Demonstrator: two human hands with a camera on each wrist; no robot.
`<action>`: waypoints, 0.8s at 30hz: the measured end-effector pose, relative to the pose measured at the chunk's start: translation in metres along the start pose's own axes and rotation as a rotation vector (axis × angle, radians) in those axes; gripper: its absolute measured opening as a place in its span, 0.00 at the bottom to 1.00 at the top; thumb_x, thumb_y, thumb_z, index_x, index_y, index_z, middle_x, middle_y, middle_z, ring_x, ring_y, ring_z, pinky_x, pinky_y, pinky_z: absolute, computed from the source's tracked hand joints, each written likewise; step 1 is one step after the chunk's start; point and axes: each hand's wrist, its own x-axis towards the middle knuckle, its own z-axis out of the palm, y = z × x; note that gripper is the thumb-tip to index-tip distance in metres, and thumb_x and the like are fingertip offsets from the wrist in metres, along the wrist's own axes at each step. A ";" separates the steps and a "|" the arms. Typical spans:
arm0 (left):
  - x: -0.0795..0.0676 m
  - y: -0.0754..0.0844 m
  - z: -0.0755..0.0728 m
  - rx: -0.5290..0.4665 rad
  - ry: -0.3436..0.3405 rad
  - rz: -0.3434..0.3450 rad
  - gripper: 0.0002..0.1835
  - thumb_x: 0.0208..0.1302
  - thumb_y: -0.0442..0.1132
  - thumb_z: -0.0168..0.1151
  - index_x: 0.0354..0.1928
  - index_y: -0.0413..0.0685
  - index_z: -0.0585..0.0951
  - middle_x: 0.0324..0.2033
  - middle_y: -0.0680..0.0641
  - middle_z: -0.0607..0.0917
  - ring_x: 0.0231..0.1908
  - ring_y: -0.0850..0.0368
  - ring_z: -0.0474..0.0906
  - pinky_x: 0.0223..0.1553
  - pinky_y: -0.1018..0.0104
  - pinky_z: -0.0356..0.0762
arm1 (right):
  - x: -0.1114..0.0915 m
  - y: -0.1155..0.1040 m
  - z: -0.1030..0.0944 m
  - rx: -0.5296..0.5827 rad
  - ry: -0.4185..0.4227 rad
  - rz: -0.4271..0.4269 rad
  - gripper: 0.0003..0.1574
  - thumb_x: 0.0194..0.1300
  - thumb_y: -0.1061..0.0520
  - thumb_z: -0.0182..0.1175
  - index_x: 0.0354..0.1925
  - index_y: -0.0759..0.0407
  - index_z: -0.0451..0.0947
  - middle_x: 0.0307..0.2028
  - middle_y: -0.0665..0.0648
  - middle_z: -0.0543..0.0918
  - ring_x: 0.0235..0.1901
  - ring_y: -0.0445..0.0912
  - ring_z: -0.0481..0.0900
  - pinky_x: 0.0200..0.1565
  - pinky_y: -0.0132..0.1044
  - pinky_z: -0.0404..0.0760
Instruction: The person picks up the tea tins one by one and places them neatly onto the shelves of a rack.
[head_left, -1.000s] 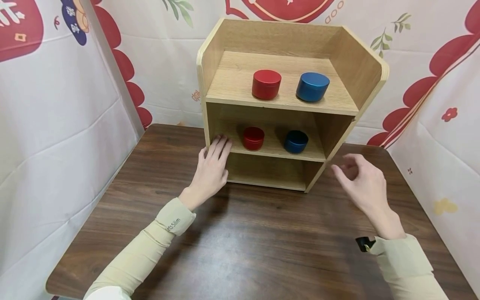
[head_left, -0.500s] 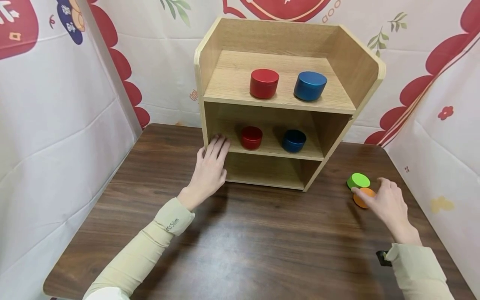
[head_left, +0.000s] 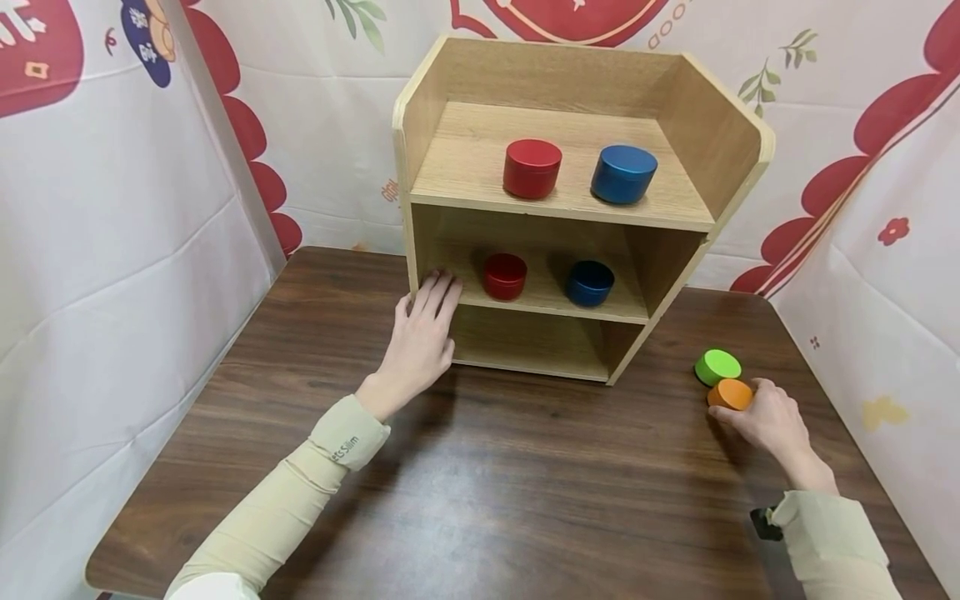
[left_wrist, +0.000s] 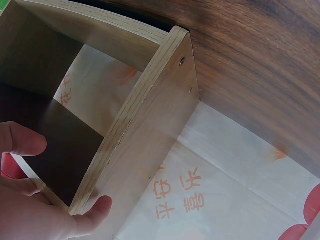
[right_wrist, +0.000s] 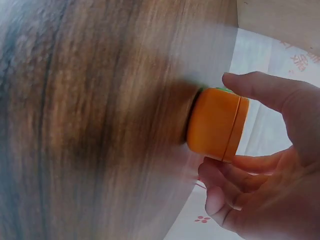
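My left hand [head_left: 418,346] holds the left side panel of a small wooden shelf [head_left: 558,217]; in the left wrist view the panel's front edge lies between thumb and fingers. At the table's right, my right hand [head_left: 772,421] grips an orange round tin [right_wrist: 215,122], thumb on one side and fingers on the other. Whether the tin is off the table is hard to tell. A green round tin [head_left: 717,367] stands just behind it, mostly hidden in the right wrist view.
On the shelf's top board stand a red tin [head_left: 532,169] and a blue tin [head_left: 624,175]. A smaller red tin [head_left: 505,277] and blue tin [head_left: 590,283] stand on the middle board. Printed cloth [head_left: 330,150] surrounds the brown table [head_left: 480,483].
My right hand has moved from beside the shelf to the right and toward me, uncovering the two tins, and has closed around the orange one. The left hand stays on the shelf.
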 end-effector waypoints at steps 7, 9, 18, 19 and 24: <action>0.000 0.000 0.000 0.003 0.017 0.004 0.47 0.45 0.35 0.69 0.71 0.44 0.61 0.71 0.43 0.63 0.72 0.48 0.56 0.60 0.42 0.64 | -0.001 0.005 0.002 0.039 -0.001 0.018 0.52 0.57 0.46 0.65 0.60 0.84 0.56 0.51 0.83 0.67 0.44 0.71 0.71 0.40 0.61 0.73; 0.000 0.000 0.000 0.006 0.018 0.003 0.47 0.45 0.35 0.70 0.71 0.44 0.62 0.71 0.43 0.63 0.72 0.48 0.56 0.60 0.42 0.64 | -0.001 0.006 0.003 0.054 0.002 0.018 0.50 0.57 0.45 0.65 0.58 0.83 0.57 0.49 0.83 0.68 0.43 0.70 0.71 0.39 0.59 0.74; 0.000 0.000 -0.001 -0.004 -0.011 -0.009 0.47 0.47 0.35 0.68 0.72 0.45 0.60 0.72 0.43 0.61 0.73 0.48 0.54 0.61 0.42 0.63 | -0.004 0.005 0.005 0.079 0.030 -0.003 0.50 0.57 0.43 0.65 0.56 0.82 0.58 0.46 0.81 0.69 0.41 0.68 0.72 0.38 0.57 0.74; 0.000 0.000 -0.001 -0.005 -0.014 -0.010 0.47 0.47 0.35 0.68 0.72 0.45 0.60 0.72 0.43 0.61 0.73 0.48 0.54 0.61 0.43 0.62 | -0.004 0.004 0.005 0.079 0.039 -0.009 0.49 0.58 0.43 0.65 0.56 0.82 0.59 0.46 0.80 0.70 0.41 0.68 0.72 0.38 0.57 0.74; 0.000 0.001 -0.002 -0.002 -0.023 -0.011 0.47 0.48 0.35 0.68 0.72 0.45 0.60 0.72 0.44 0.61 0.73 0.49 0.54 0.61 0.43 0.62 | -0.007 -0.004 0.001 0.087 0.073 -0.039 0.48 0.59 0.42 0.65 0.55 0.81 0.60 0.46 0.80 0.70 0.40 0.68 0.72 0.38 0.57 0.75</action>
